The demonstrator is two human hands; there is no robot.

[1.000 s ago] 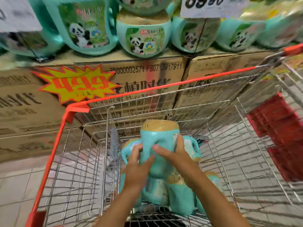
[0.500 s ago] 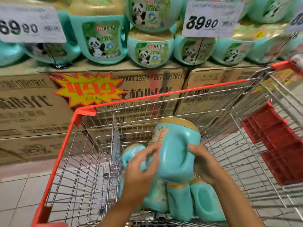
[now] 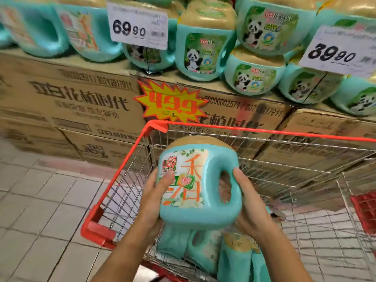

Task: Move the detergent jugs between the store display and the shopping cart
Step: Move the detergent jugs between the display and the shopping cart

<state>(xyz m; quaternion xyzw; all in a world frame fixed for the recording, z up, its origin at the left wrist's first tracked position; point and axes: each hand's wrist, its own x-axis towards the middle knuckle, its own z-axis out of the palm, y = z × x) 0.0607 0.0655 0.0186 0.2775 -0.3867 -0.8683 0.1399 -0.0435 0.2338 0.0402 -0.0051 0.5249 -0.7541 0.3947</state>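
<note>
Left of the shopping cart (image 3: 244, 130), pale tiled floor (image 3: 40, 200). Behind the cart, stacked cardboard cartons (image 3: 71, 102) topped with teal display jugs (image 3: 201, 55) and price tags (image 3: 139, 27). Inside the cart, at its near end, more teal jugs (image 3: 203, 249). Above those, a detergent jug (image 3: 195, 180) held upright, gripped by the left hand (image 3: 154, 200), thumb across the label, and the right hand (image 3: 250, 206), curled round the handle side.

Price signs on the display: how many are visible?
3. A white 69.90 tag hangs upper left, a white 39.90 tag upper right, a yellow 49.9 starburst on the cartons between them. Others may be hidden.
</note>
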